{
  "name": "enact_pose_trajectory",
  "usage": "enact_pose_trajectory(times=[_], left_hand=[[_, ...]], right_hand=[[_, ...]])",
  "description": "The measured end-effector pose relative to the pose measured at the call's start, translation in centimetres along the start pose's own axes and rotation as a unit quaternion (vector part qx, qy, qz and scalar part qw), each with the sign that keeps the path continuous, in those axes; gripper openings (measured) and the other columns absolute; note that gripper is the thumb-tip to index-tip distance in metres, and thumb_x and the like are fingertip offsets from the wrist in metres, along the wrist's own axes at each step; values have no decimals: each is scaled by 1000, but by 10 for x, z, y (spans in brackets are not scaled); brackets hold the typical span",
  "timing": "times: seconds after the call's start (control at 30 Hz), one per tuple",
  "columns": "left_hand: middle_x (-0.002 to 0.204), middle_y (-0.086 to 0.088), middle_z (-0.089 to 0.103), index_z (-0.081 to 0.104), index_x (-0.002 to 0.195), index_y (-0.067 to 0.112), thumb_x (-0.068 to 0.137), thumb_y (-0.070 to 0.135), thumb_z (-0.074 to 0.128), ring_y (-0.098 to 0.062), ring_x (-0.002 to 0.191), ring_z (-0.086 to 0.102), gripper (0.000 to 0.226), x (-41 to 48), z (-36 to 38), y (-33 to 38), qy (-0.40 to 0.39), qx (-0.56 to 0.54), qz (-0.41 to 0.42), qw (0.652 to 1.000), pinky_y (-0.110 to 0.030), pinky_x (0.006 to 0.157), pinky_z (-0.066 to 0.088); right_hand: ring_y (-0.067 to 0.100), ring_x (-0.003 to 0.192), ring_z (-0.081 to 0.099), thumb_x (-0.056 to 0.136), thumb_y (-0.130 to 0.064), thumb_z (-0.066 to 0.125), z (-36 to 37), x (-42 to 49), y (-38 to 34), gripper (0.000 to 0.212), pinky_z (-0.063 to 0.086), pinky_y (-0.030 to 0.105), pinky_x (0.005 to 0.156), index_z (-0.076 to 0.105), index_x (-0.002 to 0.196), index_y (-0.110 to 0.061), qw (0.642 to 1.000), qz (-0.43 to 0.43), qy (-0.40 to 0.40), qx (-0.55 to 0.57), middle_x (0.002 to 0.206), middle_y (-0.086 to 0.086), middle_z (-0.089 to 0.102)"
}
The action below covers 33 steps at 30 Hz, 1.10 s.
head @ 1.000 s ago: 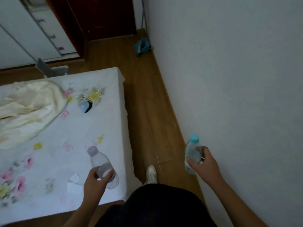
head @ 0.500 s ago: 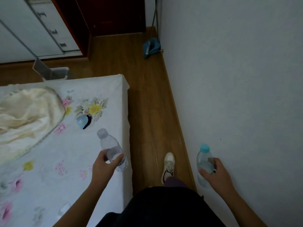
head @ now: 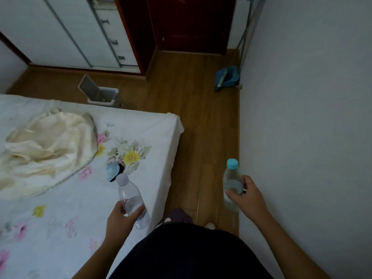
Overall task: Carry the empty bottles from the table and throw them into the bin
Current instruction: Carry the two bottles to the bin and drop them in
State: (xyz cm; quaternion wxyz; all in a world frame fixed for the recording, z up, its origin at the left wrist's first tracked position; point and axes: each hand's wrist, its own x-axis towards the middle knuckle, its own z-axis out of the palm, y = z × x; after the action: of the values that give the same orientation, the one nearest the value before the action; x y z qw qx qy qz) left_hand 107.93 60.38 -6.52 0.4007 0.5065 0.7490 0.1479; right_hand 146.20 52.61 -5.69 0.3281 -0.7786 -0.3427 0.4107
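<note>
Two clear plastic bottles in hand, one per side. Left hand [head: 120, 220] wrapped round the lower body of the white-capped bottle [head: 130, 200], fingers clamped on it, cap tilted toward 11 o'clock, held over the near edge of the floral bedsheet [head: 60, 228]. Right hand [head: 248, 196] gripped round the teal-capped bottle [head: 231, 178], roughly upright, over the wood floor [head: 193, 117] just beside the white wall [head: 312, 117]. Both bottles look empty. White bin [head: 102, 95] w/ lid flipped up sits at approx 11 o'clock past the bed's far edge, well apart from both hands. Cream blanket [head: 46, 152] bunched at 9 o'clock on the bed. Blue dustpan [head: 227, 77] leans against the wall at 1 o'clock. Dark red door [head: 193, 23] at 12.
</note>
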Motion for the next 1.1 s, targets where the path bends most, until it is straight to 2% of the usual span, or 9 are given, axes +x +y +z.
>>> enact_pose_trajectory(times=[0.27, 0.37, 0.47, 0.57, 0.67, 0.8, 0.93, 1.03, 1.1], left_hand=[[109, -9, 67, 59, 114, 13, 73, 51, 83, -30, 96, 63, 61, 114, 9, 40, 36, -8, -90, 995, -43, 84, 50], [105, -7, 69, 62, 115, 12, 64, 66, 78, -29, 94, 65, 76, 174, 18, 81, 19, -1, -67, 998, -43, 79, 51], [92, -11, 65, 60, 105, 5, 69, 63, 77, -29, 83, 63, 71, 229, 27, 152, -9, 12, -36, 999, -42, 70, 46], [72, -1, 57, 59, 97, -1, 67, 64, 68, -21, 65, 58, 72, 281, 38, 223, -37, 30, 33, 998, -34, 58, 40], [92, -1, 66, 60, 108, 17, 76, 59, 74, -23, 85, 65, 55, 329, 53, 290, -46, 35, 78, 995, -36, 72, 47], [102, 7, 67, 59, 118, 27, 79, 55, 76, -19, 98, 66, 51, 384, 74, 376, -81, -1, 102, 992, -37, 84, 51], [110, 9, 70, 57, 125, 32, 75, 60, 78, -16, 101, 68, 60, 430, 92, 428, -73, -25, 94, 993, -44, 90, 57], [108, 3, 70, 58, 123, 26, 77, 54, 78, -21, 99, 68, 57, 456, 97, 445, -41, -27, 54, 997, -41, 85, 55], [105, -1, 70, 60, 119, 22, 79, 51, 77, -24, 97, 66, 52, 470, 96, 455, -15, -38, 20, 999, -42, 85, 54]], right_hand=[[6, 99, 65, 68, -53, 82, -2, 160, -72, 68, 58, 34, 83, 51, 125, -31, 998, -23, -42, -37, 110, -14, 65], [9, 96, 65, 64, -57, 83, -10, 203, -90, 70, 57, 34, 82, 51, 121, -30, 999, -1, -15, -50, 107, -13, 65], [13, 96, 67, 70, -46, 84, -23, 236, -101, 58, 58, 38, 83, 51, 115, -31, 999, 25, 21, -44, 107, -10, 67], [7, 90, 67, 54, -73, 79, -41, 266, -110, 76, 58, 36, 78, 52, 112, -32, 997, 48, 58, -15, 102, -14, 67], [12, 92, 67, 62, -62, 81, -58, 297, -117, 68, 58, 36, 77, 51, 114, -31, 993, 79, 83, -12, 102, -12, 66], [2, 89, 63, 38, -94, 61, -81, 357, -130, 97, 53, 29, 73, 48, 113, -34, 990, 89, 110, 2, 101, -21, 61], [11, 90, 66, 68, -53, 82, -100, 442, -160, 60, 58, 38, 78, 49, 113, -32, 993, 90, 80, -13, 99, -15, 63], [9, 88, 67, 65, -59, 79, -107, 511, -199, 59, 59, 38, 77, 51, 111, -34, 996, 70, 43, -25, 98, -15, 65], [9, 88, 68, 71, -47, 82, -106, 562, -229, 47, 60, 39, 78, 53, 107, -36, 998, 52, 12, -38, 98, -14, 68]])
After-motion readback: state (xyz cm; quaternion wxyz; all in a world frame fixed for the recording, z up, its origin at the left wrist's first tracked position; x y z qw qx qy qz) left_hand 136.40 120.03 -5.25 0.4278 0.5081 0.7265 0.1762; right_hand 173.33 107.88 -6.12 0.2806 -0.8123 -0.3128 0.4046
